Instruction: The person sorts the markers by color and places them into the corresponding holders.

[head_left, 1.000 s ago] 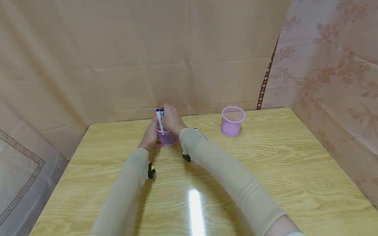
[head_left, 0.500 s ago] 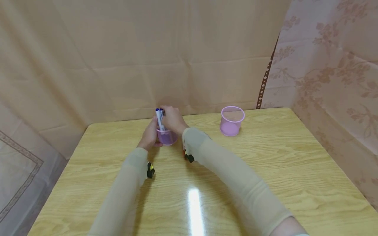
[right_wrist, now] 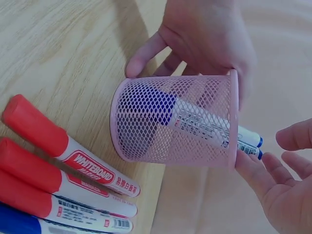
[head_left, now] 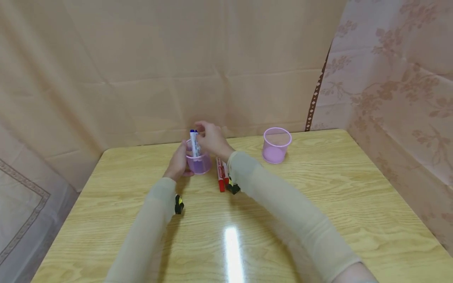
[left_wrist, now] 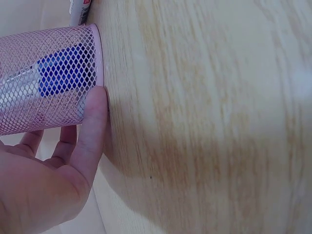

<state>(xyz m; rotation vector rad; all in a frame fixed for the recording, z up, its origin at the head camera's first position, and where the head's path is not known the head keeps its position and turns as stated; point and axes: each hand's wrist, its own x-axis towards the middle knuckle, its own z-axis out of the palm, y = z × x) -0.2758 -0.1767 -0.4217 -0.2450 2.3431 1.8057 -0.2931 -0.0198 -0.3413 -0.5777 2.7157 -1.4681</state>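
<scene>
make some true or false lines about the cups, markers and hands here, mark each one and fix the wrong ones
1. The left hand's grip is on the mesh cup that has blue markers in it. True.
2. That mesh cup lies on its side. False: its mouth faces up.
3. Three red markers show in the right wrist view, outside the mesh cup. True.
4. The right hand's grip is on a red marker. False: its fingers are open, near the ends of the blue markers.
5. Every blue marker in view is in a cup. False: a loose blue marker lies beside the red ones.
6. A second cup stands farther right in the head view. True.
</scene>
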